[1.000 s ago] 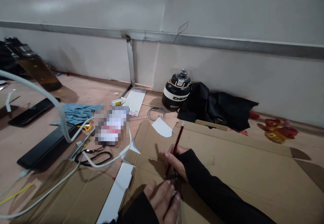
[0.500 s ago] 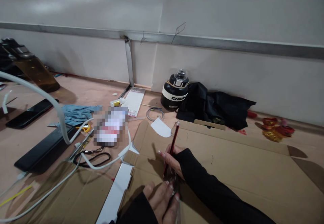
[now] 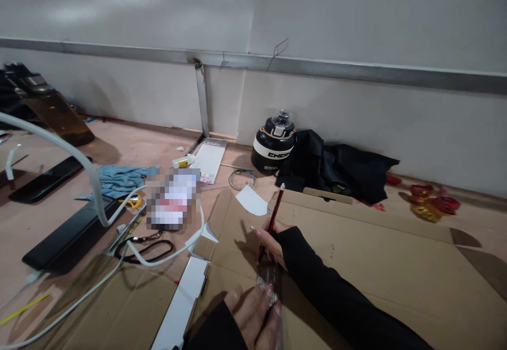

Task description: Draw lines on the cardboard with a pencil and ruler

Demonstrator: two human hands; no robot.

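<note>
My right hand (image 3: 273, 242) is closed around a red-and-black pencil (image 3: 273, 218), which leans with its tip down on the cardboard (image 3: 356, 244). Beside that tip lies a clear ruler (image 3: 266, 275), its far end showing and the rest partly covered by my fingers. My left hand (image 3: 253, 313) presses the ruler against the cardboard, fingers bent and close together. The cardboard is a brown, unfolded box with fold lines and small dark marks on its right part.
A white paper piece (image 3: 252, 200) lies at the cardboard's far edge. Behind it stand a black bottle (image 3: 273, 144) and black cloth (image 3: 340, 165). On the left are a lit phone (image 3: 170, 199), a white cable (image 3: 89, 168), a power bank (image 3: 71, 234) and blue gloves (image 3: 122, 181).
The pencil tip has shifted slightly away from me along the ruler, with my right hand. More of the ruler's far end shows. My left hand stays nearly in place.
</note>
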